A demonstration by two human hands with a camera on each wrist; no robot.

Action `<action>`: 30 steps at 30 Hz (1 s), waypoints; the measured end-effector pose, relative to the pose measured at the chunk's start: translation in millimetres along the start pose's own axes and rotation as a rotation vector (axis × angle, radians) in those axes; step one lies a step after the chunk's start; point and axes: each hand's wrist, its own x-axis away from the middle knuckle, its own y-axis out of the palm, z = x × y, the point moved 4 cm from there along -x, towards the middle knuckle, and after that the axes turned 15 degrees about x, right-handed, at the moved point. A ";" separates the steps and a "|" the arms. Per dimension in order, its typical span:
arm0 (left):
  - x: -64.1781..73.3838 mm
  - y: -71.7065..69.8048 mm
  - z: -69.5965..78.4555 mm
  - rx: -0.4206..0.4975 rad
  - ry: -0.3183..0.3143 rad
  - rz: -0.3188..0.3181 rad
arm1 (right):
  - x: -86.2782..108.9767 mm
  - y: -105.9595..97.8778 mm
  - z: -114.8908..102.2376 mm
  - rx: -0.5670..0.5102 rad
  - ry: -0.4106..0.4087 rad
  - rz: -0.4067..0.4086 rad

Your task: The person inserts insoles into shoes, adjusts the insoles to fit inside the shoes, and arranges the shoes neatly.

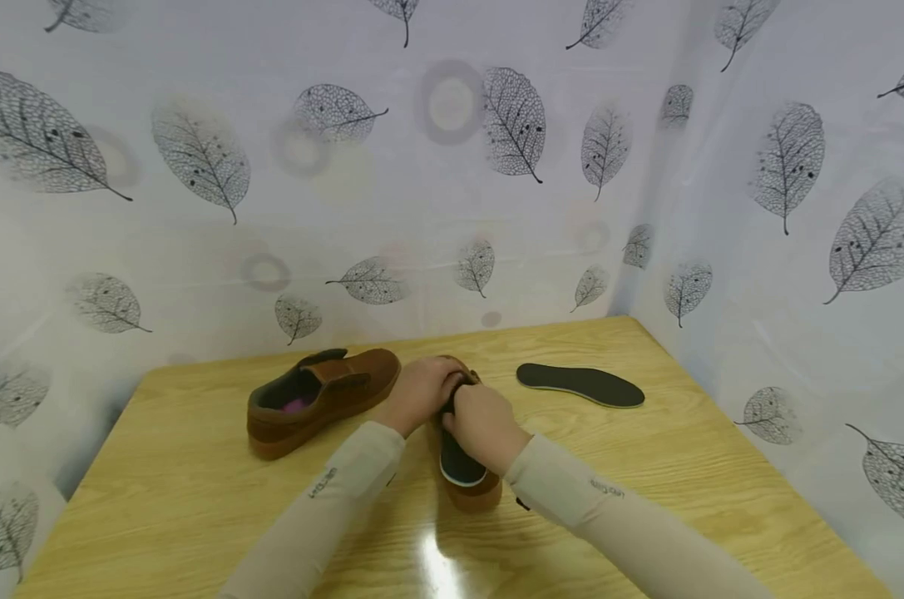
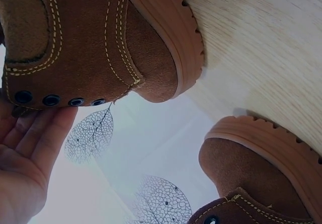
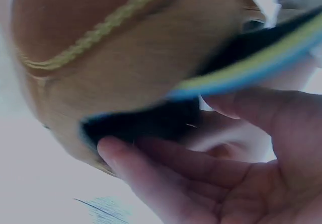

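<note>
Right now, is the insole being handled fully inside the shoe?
Not fully: in the right wrist view, part of the insole sticks out beyond the shoe.

Glare on table (image 1: 160, 482), right-wrist view perhaps motion-blurred

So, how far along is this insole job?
Done: one black insole looks started into the held shoe, though not fully seated.
In hand: the right grip holds that insole, its near end showing above the shoe's heel; the left grip holds the shoe.
Remaining: probably seating it, then fitting the second insole, loose on the table, into the other shoe.
</note>
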 end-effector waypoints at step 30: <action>-0.5 1.6 0.7 -0.047 -0.006 0.002 | 40.3 -15.8 12.4 -0.211 0.024 -0.172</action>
